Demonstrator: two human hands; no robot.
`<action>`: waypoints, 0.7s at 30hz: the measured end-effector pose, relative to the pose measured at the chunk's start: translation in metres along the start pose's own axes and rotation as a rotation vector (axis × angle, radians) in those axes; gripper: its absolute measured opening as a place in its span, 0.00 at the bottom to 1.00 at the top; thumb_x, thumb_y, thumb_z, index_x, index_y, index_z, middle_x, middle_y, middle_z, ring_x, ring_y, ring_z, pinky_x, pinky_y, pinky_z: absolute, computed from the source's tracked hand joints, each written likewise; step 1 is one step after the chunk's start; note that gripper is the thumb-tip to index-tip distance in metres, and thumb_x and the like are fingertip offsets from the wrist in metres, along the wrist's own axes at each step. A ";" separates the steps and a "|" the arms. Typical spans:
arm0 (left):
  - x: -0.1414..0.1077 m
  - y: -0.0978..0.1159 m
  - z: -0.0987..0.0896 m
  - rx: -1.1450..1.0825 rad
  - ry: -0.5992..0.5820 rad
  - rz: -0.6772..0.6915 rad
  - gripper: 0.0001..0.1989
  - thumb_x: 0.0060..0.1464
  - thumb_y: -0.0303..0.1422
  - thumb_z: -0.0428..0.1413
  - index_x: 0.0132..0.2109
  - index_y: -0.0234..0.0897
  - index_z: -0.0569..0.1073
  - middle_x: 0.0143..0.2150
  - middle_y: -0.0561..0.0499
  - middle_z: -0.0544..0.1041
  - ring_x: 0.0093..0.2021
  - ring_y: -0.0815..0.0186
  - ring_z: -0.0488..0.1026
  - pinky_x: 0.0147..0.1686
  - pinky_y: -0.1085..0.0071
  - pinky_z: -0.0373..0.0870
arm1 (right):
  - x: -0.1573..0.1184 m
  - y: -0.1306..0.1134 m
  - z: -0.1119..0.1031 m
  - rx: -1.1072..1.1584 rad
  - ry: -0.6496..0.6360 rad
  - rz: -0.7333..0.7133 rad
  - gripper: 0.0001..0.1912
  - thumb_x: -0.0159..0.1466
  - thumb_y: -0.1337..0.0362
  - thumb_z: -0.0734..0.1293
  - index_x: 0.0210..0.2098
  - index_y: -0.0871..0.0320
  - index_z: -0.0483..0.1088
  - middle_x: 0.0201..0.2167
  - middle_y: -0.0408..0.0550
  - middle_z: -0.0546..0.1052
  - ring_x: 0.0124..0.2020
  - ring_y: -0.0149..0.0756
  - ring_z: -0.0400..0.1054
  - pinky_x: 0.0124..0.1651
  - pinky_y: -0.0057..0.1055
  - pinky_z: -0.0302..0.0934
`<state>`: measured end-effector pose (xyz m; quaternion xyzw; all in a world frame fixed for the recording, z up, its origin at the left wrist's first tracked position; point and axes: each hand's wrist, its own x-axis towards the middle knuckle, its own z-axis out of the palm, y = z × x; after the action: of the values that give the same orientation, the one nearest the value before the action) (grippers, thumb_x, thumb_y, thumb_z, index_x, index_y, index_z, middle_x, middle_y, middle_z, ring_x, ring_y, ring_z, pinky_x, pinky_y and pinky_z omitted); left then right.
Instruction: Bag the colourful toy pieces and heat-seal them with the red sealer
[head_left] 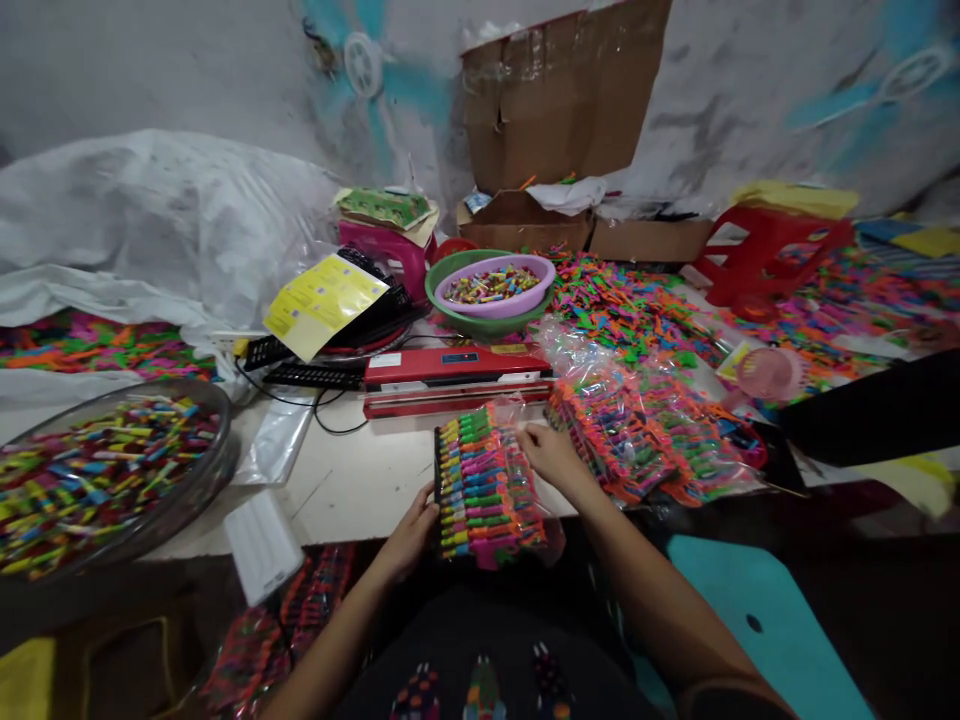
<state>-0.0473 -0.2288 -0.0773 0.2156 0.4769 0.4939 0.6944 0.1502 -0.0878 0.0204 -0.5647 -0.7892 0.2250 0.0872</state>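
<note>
In front of me a black-edged rack [438, 478] carries a row of small coloured plastic sticks [480, 480], yellow, green, pink and blue, tilted up at the table's front edge. A clear plastic bag [551, 535] covers their right part. My left hand [412, 532] grips the rack's lower left side, with the thumb in front and the other fingers partly hidden. At the upper right of the row, my right hand [546, 452] is closed in a pinch on the bag. Just right of it lie filled clear packs [615, 430] of similar sticks.
A red bag sealer [457, 378] lies behind the rack. Beyond it, a lilac basin [544, 283] sits in a green one [442, 290]. A large clear tub [217, 440] of small pieces stands left, near a white box [262, 545]. Loose coloured pieces [622, 305] cover the right rear.
</note>
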 end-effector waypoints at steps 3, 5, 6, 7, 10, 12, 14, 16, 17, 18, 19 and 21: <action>0.001 -0.017 0.003 -0.070 0.025 -0.021 0.37 0.50 0.41 0.55 0.62 0.42 0.48 0.52 0.43 0.70 0.44 0.60 0.73 0.41 0.64 0.71 | -0.011 -0.002 -0.012 -0.137 -0.046 0.131 0.27 0.63 0.46 0.50 0.23 0.57 0.68 0.29 0.54 0.76 0.32 0.39 0.69 0.30 0.28 0.52; 0.002 -0.028 0.005 -0.100 0.017 -0.026 0.37 0.50 0.42 0.55 0.62 0.42 0.47 0.52 0.44 0.70 0.44 0.60 0.73 0.40 0.65 0.71 | -0.017 -0.005 -0.014 -0.179 -0.126 0.174 0.31 0.61 0.40 0.50 0.22 0.57 0.68 0.30 0.56 0.76 0.33 0.42 0.70 0.29 0.29 0.52; 0.003 -0.033 0.006 -0.105 0.005 -0.025 0.37 0.50 0.43 0.54 0.62 0.43 0.46 0.53 0.44 0.70 0.45 0.60 0.73 0.40 0.65 0.71 | -0.020 -0.007 -0.014 -0.191 -0.154 0.180 0.32 0.60 0.38 0.50 0.22 0.57 0.68 0.30 0.56 0.76 0.34 0.43 0.70 0.29 0.30 0.52; 0.004 -0.037 0.006 -0.100 -0.007 -0.020 0.38 0.50 0.43 0.54 0.63 0.43 0.46 0.54 0.43 0.69 0.45 0.60 0.73 0.40 0.65 0.71 | -0.022 -0.010 -0.012 -0.199 -0.165 0.180 0.32 0.59 0.38 0.50 0.22 0.57 0.68 0.30 0.56 0.76 0.34 0.44 0.70 0.29 0.30 0.52; 0.008 -0.043 0.006 -0.035 -0.021 0.017 0.40 0.48 0.45 0.54 0.63 0.40 0.45 0.58 0.40 0.65 0.48 0.59 0.71 0.42 0.63 0.71 | -0.023 -0.016 -0.005 -0.205 -0.157 0.159 0.29 0.60 0.39 0.52 0.24 0.56 0.69 0.30 0.54 0.76 0.34 0.44 0.70 0.30 0.30 0.52; 0.011 -0.045 0.006 0.010 -0.022 0.043 0.41 0.47 0.46 0.55 0.63 0.37 0.46 0.60 0.39 0.62 0.52 0.58 0.68 0.47 0.63 0.68 | -0.020 -0.015 -0.001 -0.176 -0.151 0.104 0.24 0.62 0.45 0.54 0.26 0.55 0.69 0.30 0.52 0.76 0.33 0.41 0.69 0.31 0.29 0.52; 0.014 -0.046 0.006 0.034 -0.020 0.061 0.41 0.46 0.45 0.56 0.62 0.34 0.48 0.60 0.38 0.61 0.56 0.58 0.64 0.52 0.63 0.64 | -0.016 -0.010 0.002 -0.112 -0.146 0.017 0.18 0.63 0.52 0.55 0.29 0.55 0.69 0.30 0.49 0.76 0.33 0.37 0.69 0.32 0.27 0.53; 0.016 -0.050 0.008 0.066 -0.020 0.078 0.39 0.47 0.45 0.55 0.61 0.33 0.51 0.57 0.39 0.65 0.55 0.59 0.65 0.53 0.65 0.62 | -0.013 -0.004 0.002 -0.040 -0.124 -0.059 0.15 0.63 0.57 0.54 0.28 0.56 0.67 0.27 0.46 0.74 0.30 0.34 0.67 0.32 0.26 0.53; 0.017 -0.053 0.010 0.102 -0.021 0.085 0.36 0.48 0.45 0.54 0.60 0.33 0.53 0.53 0.40 0.69 0.52 0.60 0.67 0.52 0.65 0.63 | -0.012 -0.003 0.000 -0.013 -0.105 -0.079 0.14 0.62 0.58 0.54 0.26 0.56 0.65 0.24 0.44 0.72 0.28 0.33 0.65 0.31 0.26 0.52; 0.017 -0.056 0.013 0.154 -0.023 0.085 0.34 0.49 0.44 0.53 0.59 0.33 0.54 0.47 0.43 0.72 0.47 0.62 0.69 0.49 0.67 0.66 | -0.011 -0.002 -0.002 0.006 -0.081 -0.089 0.14 0.62 0.58 0.54 0.24 0.56 0.63 0.22 0.43 0.70 0.26 0.32 0.64 0.30 0.25 0.52; 0.018 -0.059 0.016 0.219 -0.032 0.073 0.31 0.51 0.42 0.51 0.58 0.33 0.56 0.40 0.46 0.74 0.41 0.64 0.71 0.44 0.68 0.68 | -0.012 -0.003 -0.006 0.015 -0.055 -0.090 0.15 0.61 0.58 0.54 0.22 0.56 0.61 0.20 0.43 0.68 0.25 0.31 0.62 0.29 0.25 0.52; 0.019 -0.061 0.023 0.366 -0.064 0.028 0.26 0.53 0.39 0.48 0.57 0.32 0.57 0.30 0.51 0.71 0.29 0.68 0.68 0.32 0.72 0.68 | -0.017 -0.008 -0.015 -0.011 -0.032 -0.074 0.17 0.62 0.56 0.53 0.21 0.56 0.59 0.19 0.42 0.66 0.23 0.31 0.60 0.28 0.26 0.51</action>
<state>0.0028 -0.2331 -0.1228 0.3604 0.5336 0.4013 0.6514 0.1551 -0.1015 0.0395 -0.5319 -0.8120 0.2266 0.0797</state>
